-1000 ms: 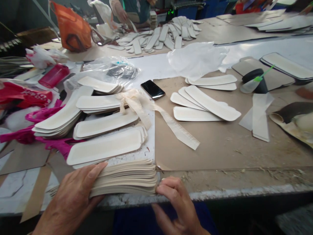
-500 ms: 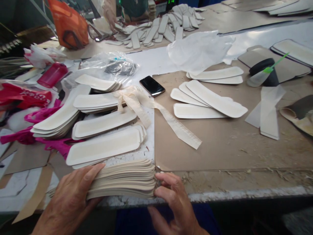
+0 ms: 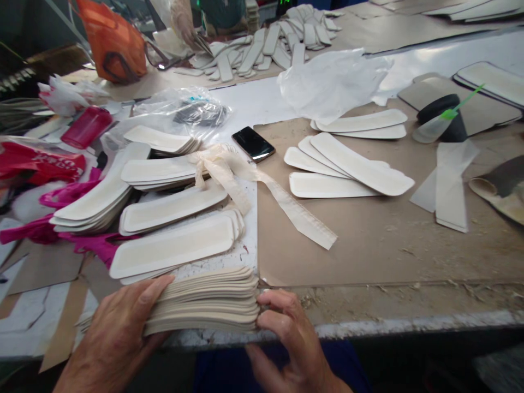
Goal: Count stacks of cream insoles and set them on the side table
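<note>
Reading the clock from the neat stack of thin cream curved strips (image 3: 208, 305), here it is at the table's near edge, and the left hand (image 3: 112, 327) has it firmly by the 9 o'clock end, closed around it, that end of the stack buried in the grip and the lower digits mostly lost underneath. At 3 o'clock the right hand (image 3: 290, 333) is half-curled and half-open, fingertips up against the other end, thumb hanging free below; what the far fingers touch, I cannot tell. A dark blue cloth (image 3: 225, 371) shows below the table, partly hidden by that hand. Up towards 12, a co-worker's hand (image 3: 184, 27) is blurred, its owner cut off by the top edge. At 2 to 3 o'clock a brown rolled piece (image 3: 499, 180) runs out of frame. Towards 12 a crinkled clear plastic bag (image 3: 200, 112) veils something dark, hard to make out. Now the surroundings: loose white curved strips (image 3: 172, 248) crowd in just beyond the stack at 11, and a pale cream knotted ribbon (image 3: 295, 213) trails across some strip ends towards 1, where a black smartphone (image 3: 254, 143) lies. More fanned white strips (image 3: 347, 164) sit at 2, an orange bag (image 3: 110, 43) at 11.
</note>
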Motion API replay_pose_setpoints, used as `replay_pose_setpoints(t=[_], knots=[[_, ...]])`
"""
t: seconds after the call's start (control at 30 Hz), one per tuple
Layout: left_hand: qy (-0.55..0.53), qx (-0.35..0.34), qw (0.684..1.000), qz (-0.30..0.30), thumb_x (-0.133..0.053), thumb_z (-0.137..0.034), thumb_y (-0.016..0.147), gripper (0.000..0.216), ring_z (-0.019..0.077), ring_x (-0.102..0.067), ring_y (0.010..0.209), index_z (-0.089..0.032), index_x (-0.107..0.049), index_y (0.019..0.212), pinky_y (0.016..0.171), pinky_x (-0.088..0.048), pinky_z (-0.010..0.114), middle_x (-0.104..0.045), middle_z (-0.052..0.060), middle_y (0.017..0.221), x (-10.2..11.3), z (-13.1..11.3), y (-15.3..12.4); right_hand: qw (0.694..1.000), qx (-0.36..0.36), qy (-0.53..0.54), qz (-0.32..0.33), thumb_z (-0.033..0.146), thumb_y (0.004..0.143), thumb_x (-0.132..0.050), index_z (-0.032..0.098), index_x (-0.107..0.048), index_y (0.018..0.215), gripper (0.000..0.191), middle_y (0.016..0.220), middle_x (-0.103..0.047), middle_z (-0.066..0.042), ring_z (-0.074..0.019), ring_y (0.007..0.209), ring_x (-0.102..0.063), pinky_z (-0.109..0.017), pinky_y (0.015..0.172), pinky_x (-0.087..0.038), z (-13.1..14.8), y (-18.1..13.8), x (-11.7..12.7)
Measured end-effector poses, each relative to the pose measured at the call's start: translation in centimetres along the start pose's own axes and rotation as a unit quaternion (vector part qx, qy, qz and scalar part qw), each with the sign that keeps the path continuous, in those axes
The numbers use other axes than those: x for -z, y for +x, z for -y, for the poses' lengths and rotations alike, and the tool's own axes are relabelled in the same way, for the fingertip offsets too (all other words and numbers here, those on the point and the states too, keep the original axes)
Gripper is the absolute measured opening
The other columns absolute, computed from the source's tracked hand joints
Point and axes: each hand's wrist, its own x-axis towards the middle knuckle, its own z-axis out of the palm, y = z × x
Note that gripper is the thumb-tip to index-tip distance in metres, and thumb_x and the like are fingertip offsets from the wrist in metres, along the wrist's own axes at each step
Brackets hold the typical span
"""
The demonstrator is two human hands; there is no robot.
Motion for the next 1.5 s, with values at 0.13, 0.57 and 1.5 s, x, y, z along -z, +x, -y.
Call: replay_pose_setpoints(t=[0.13, 0.57, 1.5], knots=[[0.001, 0.001, 1.0, -0.001, -0.037, -0.044, 0.09, 0.045, 0.0291, -0.051, 0.102, -0.021, -0.036, 0.129, 0.084, -0.039, 0.041, -0.054, 0.012, 0.113, -0.1, -0.1, 0.1, 0.999, -0.024, 0.03, -0.012, 0.009, 0.075, -0.059, 0.02, -0.044, 0.108, 0.039, 0.106, -0.054, -0.008, -0.0201, 0.102, -0.053, -0.032, 0.09, -0.046, 0.2, 0.1, 0.0], [-0.008, 0.023, 1.0, 0.018, -0.046, -0.039, 0.086, 0.05, 0.0299, -0.053, 0.101, -0.026, -0.032, 0.132, 0.083, -0.041, 0.042, -0.055, 0.012, 0.115, 0.1, -0.1, -0.2, 0.994, -0.103, 0.022, 0.016, 0.011, 0.072, -0.056, 0.019, -0.037, 0.129, 0.061, 0.108, -0.055, -0.005, -0.0174, 0.102, -0.055, -0.024, 0.093, -0.045, 0.5, -0.2, 0.3], [-0.024, 0.041, 0.999, 0.019, -0.046, -0.037, 0.084, 0.054, 0.0314, -0.054, 0.105, -0.029, -0.031, 0.136, 0.087, -0.044, 0.047, -0.056, 0.011, 0.117, 0.1, -0.1, -0.8, 0.997, -0.062, 0.032, -0.025, 0.01, 0.067, -0.05, 0.019, -0.047, 0.114, 0.048, 0.09, -0.054, -0.005, -0.0177, 0.079, -0.055, -0.025, 0.068, -0.047, -1.2, 0.3, -1.5]])
